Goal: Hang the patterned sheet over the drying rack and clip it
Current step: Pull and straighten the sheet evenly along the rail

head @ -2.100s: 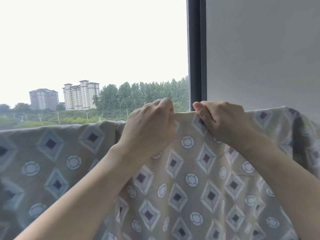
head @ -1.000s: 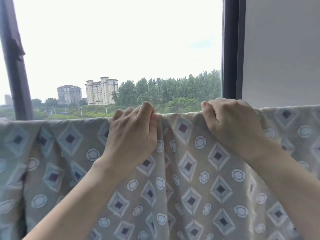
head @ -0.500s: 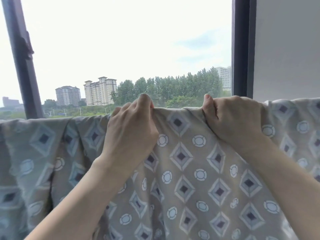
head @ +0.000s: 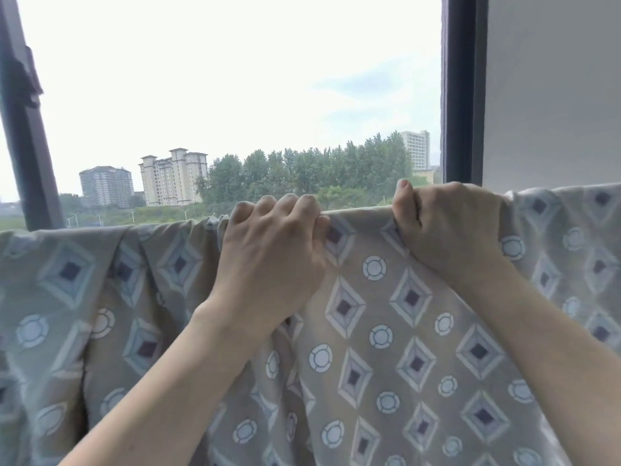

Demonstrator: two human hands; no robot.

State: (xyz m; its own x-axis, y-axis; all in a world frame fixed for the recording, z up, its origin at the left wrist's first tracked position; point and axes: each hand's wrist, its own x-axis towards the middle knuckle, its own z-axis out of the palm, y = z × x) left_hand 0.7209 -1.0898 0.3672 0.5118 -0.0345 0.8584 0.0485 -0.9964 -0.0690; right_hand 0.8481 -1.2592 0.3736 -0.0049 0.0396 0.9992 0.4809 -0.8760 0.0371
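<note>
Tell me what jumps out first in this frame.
Two bare hands dominate the centre, the left hand and right hand each with a grip on the top fold of the patterned sheet, which hangs across the whole lower half. Behind it, a bright window shows trees and tower blocks. No clip is visible.

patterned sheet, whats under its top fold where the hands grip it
Nothing shows there. The patterned sheet covers the whole top line, and the left hand and right hand grip the fold, so the rack beneath and any clips are hidden.
</note>
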